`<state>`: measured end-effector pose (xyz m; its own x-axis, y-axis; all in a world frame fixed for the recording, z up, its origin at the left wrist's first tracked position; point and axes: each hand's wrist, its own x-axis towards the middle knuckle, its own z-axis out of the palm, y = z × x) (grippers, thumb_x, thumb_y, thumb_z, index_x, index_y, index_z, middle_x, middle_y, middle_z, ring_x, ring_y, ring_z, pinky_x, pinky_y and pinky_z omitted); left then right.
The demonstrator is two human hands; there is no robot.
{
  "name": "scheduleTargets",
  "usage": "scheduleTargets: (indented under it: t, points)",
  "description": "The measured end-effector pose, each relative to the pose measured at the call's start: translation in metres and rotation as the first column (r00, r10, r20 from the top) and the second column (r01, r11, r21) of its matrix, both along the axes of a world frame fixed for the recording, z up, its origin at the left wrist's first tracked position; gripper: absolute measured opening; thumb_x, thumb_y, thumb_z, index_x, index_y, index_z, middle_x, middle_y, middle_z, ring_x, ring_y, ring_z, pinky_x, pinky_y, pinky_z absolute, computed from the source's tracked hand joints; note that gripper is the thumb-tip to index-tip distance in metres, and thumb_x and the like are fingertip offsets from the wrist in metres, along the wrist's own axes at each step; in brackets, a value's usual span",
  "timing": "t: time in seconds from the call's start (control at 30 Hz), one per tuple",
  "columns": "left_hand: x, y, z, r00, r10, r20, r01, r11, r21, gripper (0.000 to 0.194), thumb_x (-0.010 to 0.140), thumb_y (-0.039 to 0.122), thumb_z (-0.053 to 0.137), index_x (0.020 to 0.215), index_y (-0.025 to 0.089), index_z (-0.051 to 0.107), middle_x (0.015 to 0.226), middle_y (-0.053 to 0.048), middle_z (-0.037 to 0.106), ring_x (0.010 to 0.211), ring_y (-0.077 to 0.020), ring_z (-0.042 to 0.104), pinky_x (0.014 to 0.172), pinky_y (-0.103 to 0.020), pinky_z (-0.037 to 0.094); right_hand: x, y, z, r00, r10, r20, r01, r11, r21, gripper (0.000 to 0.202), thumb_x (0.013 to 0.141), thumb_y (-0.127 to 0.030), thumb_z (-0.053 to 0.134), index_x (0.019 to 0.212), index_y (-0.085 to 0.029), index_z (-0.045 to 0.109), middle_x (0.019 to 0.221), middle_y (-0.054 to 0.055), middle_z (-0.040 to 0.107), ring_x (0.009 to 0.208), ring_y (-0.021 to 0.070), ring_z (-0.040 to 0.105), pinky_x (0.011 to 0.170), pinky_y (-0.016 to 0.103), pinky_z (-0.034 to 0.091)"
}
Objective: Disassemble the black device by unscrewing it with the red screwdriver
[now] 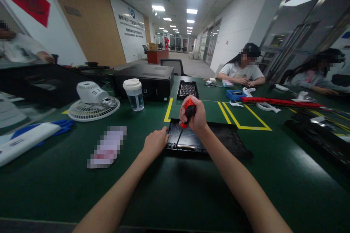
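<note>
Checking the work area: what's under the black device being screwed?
The black device lies on a black tray on the green table. The right hand holds a red screwdriver down on it; the left hand steadies its edge. The tray surface beneath it is covered.

A red-and-black-handled screwdriver (187, 114) stands nearly upright, leaning slightly, its thin dark shaft angled down-left with the tip meeting the left part of a flat black rectangular device (186, 141). That device lies flat on the green table mat, just inside the yellow tape lines.
</note>
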<state>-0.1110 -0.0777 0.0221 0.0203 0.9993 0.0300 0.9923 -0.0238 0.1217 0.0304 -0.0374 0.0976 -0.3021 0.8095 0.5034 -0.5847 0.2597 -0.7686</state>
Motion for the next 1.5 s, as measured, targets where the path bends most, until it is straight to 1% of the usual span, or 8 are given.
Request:
scheduleTargets:
  t: [0.3, 0.73, 0.9, 1.07, 1.17, 1.23, 1.37, 1.5]
  points:
    - [0.002, -0.001, 0.003, 1.000, 0.023, 0.002, -0.023, 0.999, -0.027, 0.036, 0.087, 0.041, 0.035, 0.114, 0.023, 0.049, 0.093, -0.011, 0.065, 0.087, -0.0254, 0.062, 0.072, -0.034, 0.046, -0.002, 0.000, -0.002, 1.000, -0.009, -0.005, 0.009, 1.000, 0.001, 0.027, 0.081, -0.041, 0.039, 0.069, -0.018, 0.047, 0.048, -0.006, 0.047, 0.031, 0.0056, 0.039, 0.031, 0.017, 0.032]
    - [-0.002, 0.001, -0.005, 1.000, -0.017, -0.006, 0.017, 0.999, 0.032, 0.034, 0.086, 0.041, 0.035, 0.112, 0.023, 0.049, 0.091, -0.011, 0.065, 0.083, -0.0264, 0.063, 0.068, -0.036, 0.046, -0.004, -0.002, -0.003, 1.000, -0.005, 0.001, 0.005, 0.999, 0.036, 0.026, 0.082, -0.038, 0.038, 0.069, -0.018, 0.048, 0.047, -0.005, 0.048, 0.030, 0.0056, 0.038, 0.031, 0.017, 0.032]
    - [-0.001, 0.001, -0.003, 1.000, -0.017, -0.020, 0.018, 1.000, 0.020, 0.034, 0.087, 0.041, 0.034, 0.111, 0.023, 0.049, 0.090, -0.011, 0.065, 0.084, -0.0255, 0.063, 0.068, -0.034, 0.046, -0.007, -0.006, -0.002, 1.000, 0.014, 0.006, -0.014, 0.997, 0.077, 0.025, 0.083, -0.035, 0.038, 0.070, -0.017, 0.049, 0.048, -0.005, 0.048, 0.031, 0.0055, 0.039, 0.031, 0.018, 0.033]
    - [0.001, 0.000, -0.002, 0.999, 0.009, -0.049, -0.009, 1.000, 0.001, 0.032, 0.087, 0.040, 0.034, 0.111, 0.023, 0.048, 0.088, -0.009, 0.065, 0.083, -0.0241, 0.063, 0.067, -0.032, 0.046, -0.009, -0.008, -0.001, 0.996, 0.055, 0.073, -0.062, 0.994, 0.094, 0.025, 0.082, -0.037, 0.039, 0.071, -0.017, 0.049, 0.048, -0.006, 0.048, 0.030, 0.0051, 0.039, 0.031, 0.017, 0.033]
    - [0.000, 0.001, -0.003, 0.998, 0.002, -0.057, -0.002, 1.000, 0.007, 0.031, 0.087, 0.040, 0.035, 0.109, 0.023, 0.048, 0.088, -0.009, 0.065, 0.082, -0.0242, 0.063, 0.067, -0.033, 0.046, -0.011, -0.009, 0.000, 0.995, 0.069, 0.078, -0.077, 0.992, 0.104, 0.024, 0.083, -0.036, 0.040, 0.071, -0.017, 0.048, 0.049, -0.006, 0.049, 0.030, 0.0047, 0.039, 0.032, 0.017, 0.033]
    - [0.000, 0.001, -0.004, 0.998, -0.006, -0.062, 0.007, 1.000, 0.021, 0.030, 0.087, 0.040, 0.034, 0.108, 0.023, 0.048, 0.087, -0.009, 0.065, 0.081, -0.0246, 0.063, 0.066, -0.033, 0.046, -0.014, -0.010, 0.000, 0.996, 0.043, 0.076, -0.051, 0.993, 0.108, 0.024, 0.083, -0.036, 0.041, 0.071, -0.016, 0.048, 0.049, -0.006, 0.048, 0.031, 0.0044, 0.039, 0.032, 0.017, 0.032]
    - [-0.001, 0.001, -0.006, 0.998, -0.021, -0.065, 0.024, 0.999, 0.046, 0.029, 0.087, 0.039, 0.034, 0.108, 0.023, 0.047, 0.087, -0.008, 0.065, 0.081, -0.0248, 0.063, 0.065, -0.033, 0.047, -0.019, -0.014, -0.001, 0.994, -0.064, 0.085, 0.054, 0.992, 0.111, 0.025, 0.083, -0.038, 0.044, 0.071, -0.017, 0.048, 0.048, -0.007, 0.046, 0.031, 0.0036, 0.039, 0.031, 0.015, 0.030]
    - [-0.001, 0.001, -0.005, 0.998, -0.022, -0.067, 0.024, 0.999, 0.033, 0.030, 0.086, 0.039, 0.035, 0.108, 0.023, 0.047, 0.087, -0.008, 0.065, 0.081, -0.0247, 0.063, 0.066, -0.033, 0.047, -0.021, -0.018, 0.000, 0.984, -0.154, 0.093, 0.142, 0.983, 0.117, 0.024, 0.084, -0.038, 0.044, 0.072, -0.017, 0.049, 0.047, -0.008, 0.044, 0.031, 0.0029, 0.038, 0.030, 0.014, 0.028]
